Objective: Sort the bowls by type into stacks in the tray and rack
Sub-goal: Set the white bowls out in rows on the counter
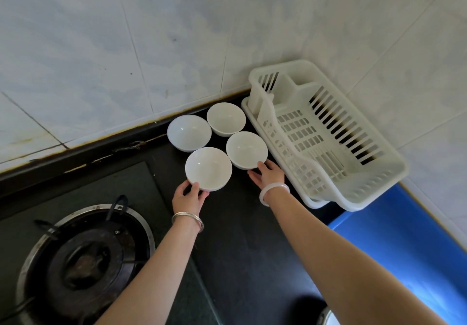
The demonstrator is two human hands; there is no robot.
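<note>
Wall: pale marbled tiles fill the whole top half, meeting at a corner behind the rack.
Counter: black worktop with everything on it, and there's a blue surface off to the right.
Stove: gas burner at the bottom left, pretty grimy, nothing sitting on it.
Rack: white plastic dish rack sits in its drip tray, tucked into the corner on the right, no bowls in it.
Bowls: four white ones, all upright on the counter in a tight cluster just left of the rack. Back left bowl looks a bit bluish, back right bowl is the smallest-looking, then front left bowl and front right bowl.
Left hand: left hand has its thumb over the near rim of the front left bowl and the fingers curled under, so it's got hold of that one.
Right hand: right hand is loosely open, fingertips touching the near edge of the front right bowl, not really closed on it.
Wrists: metal bangle on the left, pale bracelet on the right.
</note>
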